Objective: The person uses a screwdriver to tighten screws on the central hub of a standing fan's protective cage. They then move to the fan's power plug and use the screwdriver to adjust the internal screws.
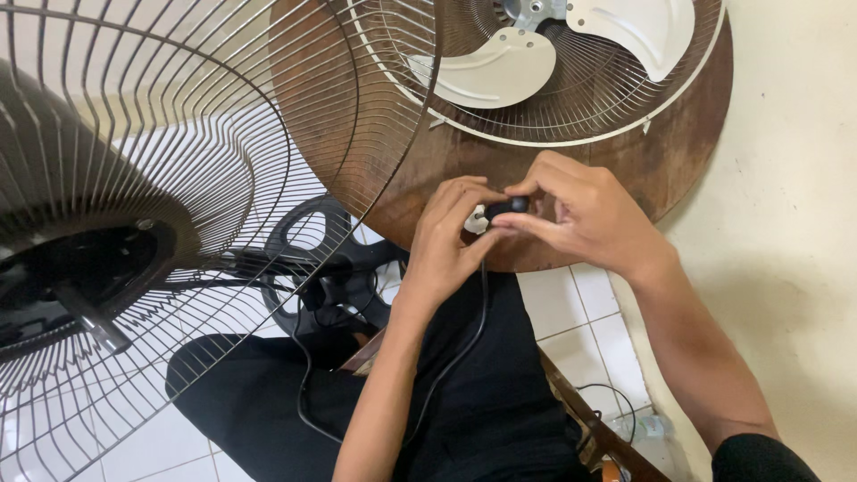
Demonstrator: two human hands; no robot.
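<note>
- Black plastic, small and rounded: a plug-like piece (pixel 507 206) sits pinched between the fingertips of both hands, just above the near edge of the round wooden table (pixel 678 152). A small white part shows just beside it, touching the fingers; what it is cannot be told.
- The left hand (pixel 449 241) curls around the piece from below and the side, fingers bent, thumb up against it.
- The right hand (pixel 585 210) comes in from the other side, thumb and forefinger closed on the same black piece, the other fingers arched above it.
- A thin black cord (pixel 446 361) hangs down from the piece, between the forearms and across the lap in dark trousers.
- On the table beyond the hands lies a pale wire fan guard (pixel 571 125) with cream blades (pixel 495 71) resting inside it, the hub partly in view at the top edge.
- To the left, close to the camera, stands a second fan grille (pixel 178 178) of metal wire with a dark motor housing (pixel 80 268) behind it; no blades show on it.
- Below lie a black fan base (pixel 321 268) and a white tiled floor (pixel 571 312); a cream wall rises on the right.
- As a judgement: the fan is apart in pieces, guard and blades laid aside, and the hands are busy at the cord's end; nothing shows reassembly begun, so most of the work seems left.
</note>
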